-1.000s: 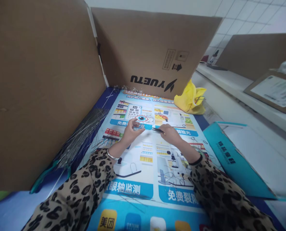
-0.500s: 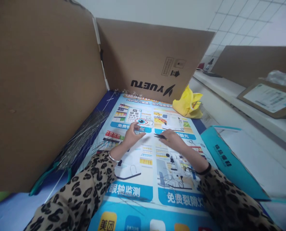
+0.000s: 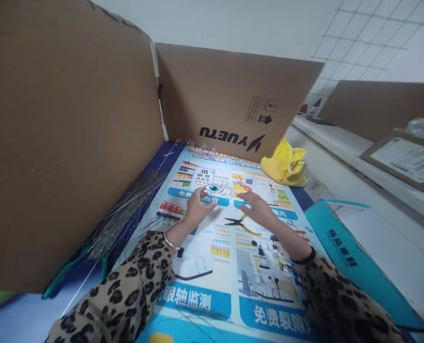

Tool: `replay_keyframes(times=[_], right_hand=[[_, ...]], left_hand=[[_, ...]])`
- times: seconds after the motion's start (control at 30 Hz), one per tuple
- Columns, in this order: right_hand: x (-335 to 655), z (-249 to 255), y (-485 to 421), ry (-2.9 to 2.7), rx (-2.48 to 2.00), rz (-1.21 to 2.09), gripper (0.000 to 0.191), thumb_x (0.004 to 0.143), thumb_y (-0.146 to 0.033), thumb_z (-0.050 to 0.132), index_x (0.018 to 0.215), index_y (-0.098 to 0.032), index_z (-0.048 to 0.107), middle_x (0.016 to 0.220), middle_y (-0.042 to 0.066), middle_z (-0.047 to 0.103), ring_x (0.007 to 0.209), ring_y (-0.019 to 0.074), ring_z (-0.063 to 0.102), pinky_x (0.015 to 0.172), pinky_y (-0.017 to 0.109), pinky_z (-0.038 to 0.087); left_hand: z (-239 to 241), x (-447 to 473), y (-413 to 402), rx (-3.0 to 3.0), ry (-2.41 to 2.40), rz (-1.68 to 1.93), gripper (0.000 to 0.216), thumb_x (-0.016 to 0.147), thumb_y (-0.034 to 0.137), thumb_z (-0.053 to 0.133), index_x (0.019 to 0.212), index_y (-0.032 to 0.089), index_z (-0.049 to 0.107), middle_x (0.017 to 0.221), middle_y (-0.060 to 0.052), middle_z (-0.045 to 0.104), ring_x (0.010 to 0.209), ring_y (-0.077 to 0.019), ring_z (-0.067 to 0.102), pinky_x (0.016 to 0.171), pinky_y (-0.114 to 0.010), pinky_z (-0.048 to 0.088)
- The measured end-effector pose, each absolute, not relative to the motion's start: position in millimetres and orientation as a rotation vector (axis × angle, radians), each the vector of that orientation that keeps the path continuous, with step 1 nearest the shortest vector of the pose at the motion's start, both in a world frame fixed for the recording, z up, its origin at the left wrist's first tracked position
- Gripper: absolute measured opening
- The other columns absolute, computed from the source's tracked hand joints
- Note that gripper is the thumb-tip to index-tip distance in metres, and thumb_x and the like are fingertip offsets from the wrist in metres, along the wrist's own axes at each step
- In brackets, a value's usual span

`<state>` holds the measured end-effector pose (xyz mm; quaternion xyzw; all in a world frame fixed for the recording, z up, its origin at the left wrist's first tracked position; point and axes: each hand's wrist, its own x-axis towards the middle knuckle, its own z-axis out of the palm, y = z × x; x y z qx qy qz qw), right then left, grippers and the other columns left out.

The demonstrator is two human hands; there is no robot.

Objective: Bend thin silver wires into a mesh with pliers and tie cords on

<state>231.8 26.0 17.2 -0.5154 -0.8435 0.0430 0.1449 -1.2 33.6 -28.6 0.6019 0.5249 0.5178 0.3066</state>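
Note:
My left hand (image 3: 197,208) pinches a small beaded wire piece (image 3: 209,199) against the printed poster (image 3: 226,267) that covers the table. My right hand (image 3: 257,206) hovers just above the poster with its fingers spread and nothing in them. Small pliers (image 3: 241,222) with yellow handles lie on the poster directly under and beside that hand. Both arms wear leopard-print sleeves, with a silver bangle on the left wrist.
A bundle of thin metal wires (image 3: 126,212) lies at the left against a tall cardboard wall (image 3: 65,138). A second cardboard sheet (image 3: 233,100) stands behind. A yellow bag (image 3: 285,162) sits at the back right, a teal folder (image 3: 351,257) at the right.
My right hand has let go of the pliers, which now lie on the poster, and its fingers have spread. My left hand keeps its pinch. The camera has tilted slightly.

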Motion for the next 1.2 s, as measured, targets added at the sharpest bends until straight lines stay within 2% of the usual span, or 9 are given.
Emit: replay_keyframes(times=[0.07,0.13,0.33,0.47,0.6,0.7,0.87,1.1,1.2], right_hand=[[229.2,25.2,46.3,-2.419,-1.496,0.134,0.058,0.078,-0.027,0.052,0.134,-0.02,0.036,0.128,0.014,0.047,0.117,0.0248,0.043,0.092,0.041,0.037],[222.1,33.9,64.6,-2.471,-1.462,0.157,0.076,0.069,-0.022,0.061,0.138,-0.022,0.028,0.135,0.013,0.038,0.124,0.0271,0.034,0.097,0.043,0.033],[195.3,42.1,94.5,-2.631,-1.405,0.217,0.087,0.058,0.0,0.056,0.134,-0.035,0.033,0.146,0.006,0.021,0.13,0.0298,0.023,0.098,0.044,0.031],[189.6,34.4,98.7,-2.674,-1.395,0.224,0.077,0.059,0.003,0.052,0.127,-0.031,0.045,0.142,0.006,0.031,0.128,0.0278,0.028,0.099,0.044,0.03],[190.0,31.2,97.6,-2.689,-1.35,0.225,0.056,0.065,-0.002,0.052,0.117,-0.024,0.054,0.124,0.006,0.051,0.118,0.0207,0.041,0.098,0.037,0.033],[191.2,32.7,94.5,-2.66,-1.392,0.202,0.041,0.069,-0.007,0.052,0.107,-0.022,0.059,0.111,0.006,0.057,0.109,0.0192,0.048,0.092,0.034,0.037],[187.7,40.2,76.1,-2.607,-1.531,0.144,0.029,0.073,-0.016,0.056,0.102,-0.021,0.059,0.094,0.005,0.058,0.093,0.0173,0.053,0.081,0.029,0.04],[169.9,49.2,30.7,-2.592,-1.687,0.003,0.03,0.075,-0.022,0.055,0.105,-0.023,0.058,0.102,0.01,0.054,0.104,0.0254,0.044,0.076,0.031,0.039],[163.0,49.5,18.8,-2.614,-1.697,-0.009,0.029,0.076,-0.023,0.054,0.105,-0.023,0.058,0.102,0.01,0.054,0.104,0.0253,0.044,0.074,0.031,0.039]], left_hand=[[-29.1,-1.0,33.8,1.592,1.393,1.366,0.063,0.057,0.027,0.075,0.112,0.019,0.047,0.098,-0.006,0.06,0.097,-0.0211,0.056,0.087,-0.039,0.042],[-29.9,-1.1,33.5,1.609,1.393,1.358,0.064,0.057,0.028,0.075,0.113,0.019,0.047,0.098,-0.006,0.06,0.097,-0.0216,0.056,0.087,-0.039,0.042],[-33.6,-1.3,33.4,1.708,1.377,1.321,0.064,0.059,0.029,0.074,0.116,0.019,0.047,0.099,-0.007,0.061,0.095,-0.0213,0.057,0.086,-0.038,0.043],[-34.9,-0.8,33.8,1.711,1.358,1.308,0.066,0.058,0.029,0.075,0.117,0.02,0.047,0.099,-0.007,0.062,0.095,-0.0209,0.058,0.086,-0.036,0.044],[-34.5,-0.9,33.2,1.747,1.378,1.282,0.067,0.058,0.031,0.075,0.118,0.019,0.046,0.102,-0.008,0.061,0.098,-0.022,0.057,0.087,-0.037,0.043],[-33.3,-1.0,32.4,1.792,1.398,1.238,0.067,0.059,0.031,0.074,0.118,0.018,0.044,0.103,-0.008,0.061,0.1,-0.0227,0.057,0.088,-0.039,0.043],[-29.1,-2.8,29.1,1.883,1.425,1.182,0.067,0.059,0.029,0.074,0.118,0.019,0.044,0.104,-0.008,0.061,0.1,-0.023,0.056,0.089,-0.039,0.041],[-17.5,-11.0,14.9,2.057,1.36,1.057,0.066,0.062,0.029,0.072,0.121,0.02,0.043,0.102,-0.005,0.061,0.1,-0.0233,0.053,0.088,-0.039,0.04],[-14.2,-13.0,8.6,2.08,1.314,0.984,0.071,0.061,0.028,0.072,0.124,0.02,0.04,0.105,-0.006,0.06,0.102,-0.0243,0.052,0.09,-0.04,0.039]])
